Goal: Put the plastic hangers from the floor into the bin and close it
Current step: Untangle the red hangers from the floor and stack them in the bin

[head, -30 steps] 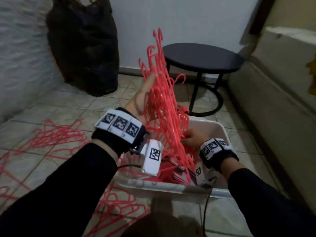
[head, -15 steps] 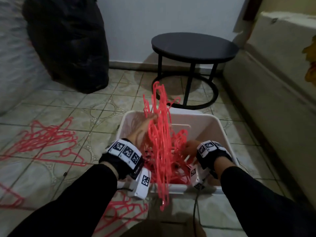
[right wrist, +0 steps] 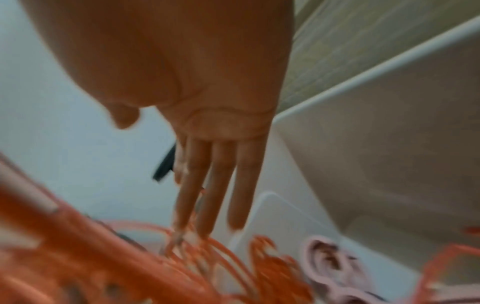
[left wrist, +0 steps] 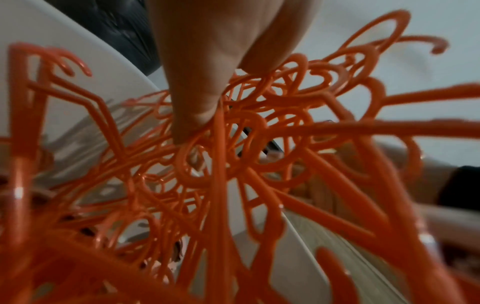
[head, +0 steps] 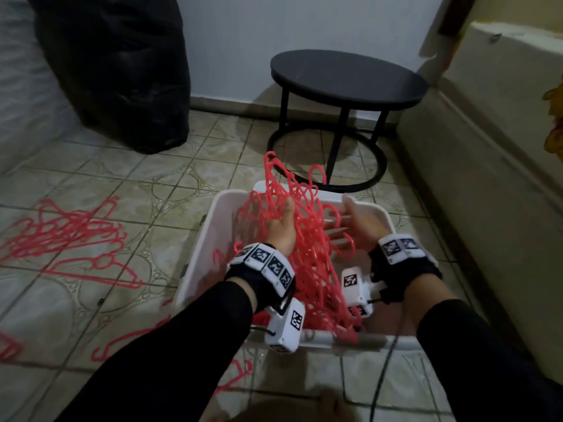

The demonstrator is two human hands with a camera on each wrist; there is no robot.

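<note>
A white plastic bin (head: pixel 203 257) stands on the tiled floor in front of me. My left hand (head: pixel 284 222) grips a tangled bunch of red plastic hangers (head: pixel 315 263) that leans inside the bin, hooks sticking up over the far rim. In the left wrist view the thumb and fingers (left wrist: pixel 197 111) pinch the hanger necks (left wrist: pixel 233 164). My right hand (head: pixel 355 219) is inside the bin to the right of the bunch, fingers (right wrist: pixel 207 201) straight, their tips touching the hangers (right wrist: pixel 207 259). More red hangers (head: pixel 71 236) lie on the floor to the left.
A round black side table (head: pixel 347 77) stands behind the bin, a black bag (head: pixel 112 65) at the back left, a beige sofa (head: pixel 487 184) along the right. A few loose hangers (head: pixel 234 376) lie near my feet. A pink slipper (right wrist: pixel 335 261) lies beyond the bin.
The bunch, held high a second ago, has come down into the bin with my left hand. My right hand has let go of the hangers and straightened its fingers.
</note>
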